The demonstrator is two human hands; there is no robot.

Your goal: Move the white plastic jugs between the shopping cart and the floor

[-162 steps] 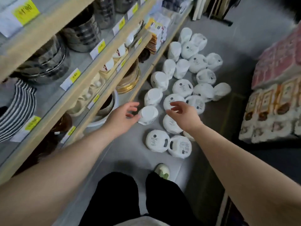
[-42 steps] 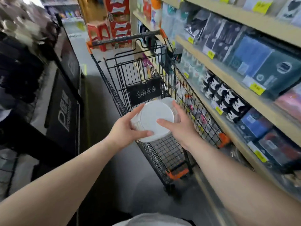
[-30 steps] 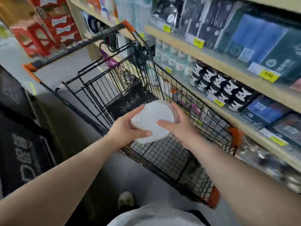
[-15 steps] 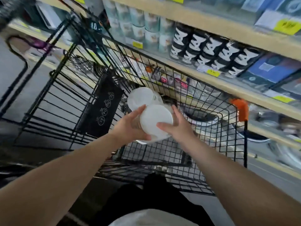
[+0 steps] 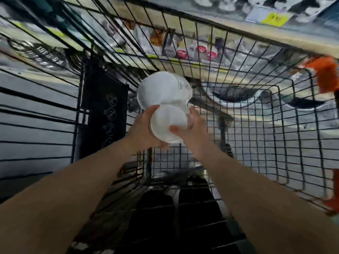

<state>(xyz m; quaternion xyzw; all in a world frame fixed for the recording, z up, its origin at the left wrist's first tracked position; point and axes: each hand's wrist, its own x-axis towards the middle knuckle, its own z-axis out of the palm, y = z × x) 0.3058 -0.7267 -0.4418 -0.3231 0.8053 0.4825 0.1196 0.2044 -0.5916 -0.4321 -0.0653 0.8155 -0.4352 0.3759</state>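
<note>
Down inside the shopping cart [image 5: 229, 57] now, holding a white plastic jug [image 5: 167, 125] low between the wire walls. Clamping it from both sides: left grip [image 5: 145, 132] curled round the near left edge, right grip [image 5: 192, 131] curled round the right, thumb laid across the flat round base. Going two-handed, by the look of it, to steady a wide, smooth body that gives one palm little purchase. Base turned to the camera, so tipped on its side, mouth pointing away; no handle to be seen from here. Seemingly hanging clear of the wire floor, not yet set down.

Just beyond, a second white jug [image 5: 159, 91], lying the same way at the far end. Overlapping in the picture, but impossible to say whether truly touching. Probably lining this one up beside it.

Close on the left, a black flap [image 5: 104, 110]. On the right, bare wire floor out to the orange corner guard [image 5: 326, 74]. Roomiest line: down and a shade right. Worth minding knuckles against mesh and rim when pulling out. Past the mesh, a store shelf [image 5: 293, 41], blurred.
</note>
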